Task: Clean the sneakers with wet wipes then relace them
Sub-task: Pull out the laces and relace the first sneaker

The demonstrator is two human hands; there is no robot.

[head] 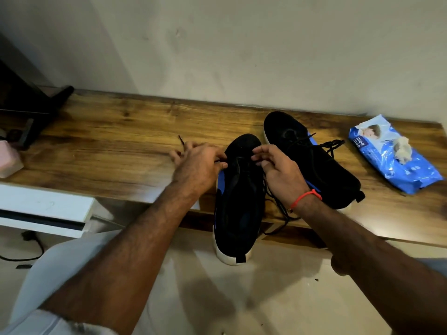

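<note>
Two black sneakers sit on the wooden worktop (116, 122); the near sneaker (238, 201) points away from the person with its white-soled heel hanging over the front edge, and the far sneaker (312, 160) lies just beside it to the right, angled, already laced with a bow by its tongue; one blue pack of wet wipes (394, 153) lies well apart at the right end of the worktop, with one crumpled used wipe (401, 147) resting on top of it; at the far left stand a dark monitor foot (41, 110) and a pink object (9, 163), cut off by the frame edge; a white unit (46, 209) sits below the worktop's left part, and a black cable (29, 247) trails on the floor; the left hand (196, 165) has its fingers curled, pinching one end of the black lace (273, 201), whose tip sticks up behind the knuckles; the right hand (280, 170), a red thread at its wrist, pinches the lace over the near sneaker's eyelets; the lace's loose length hangs off the worktop edge between the two sneakers
</note>
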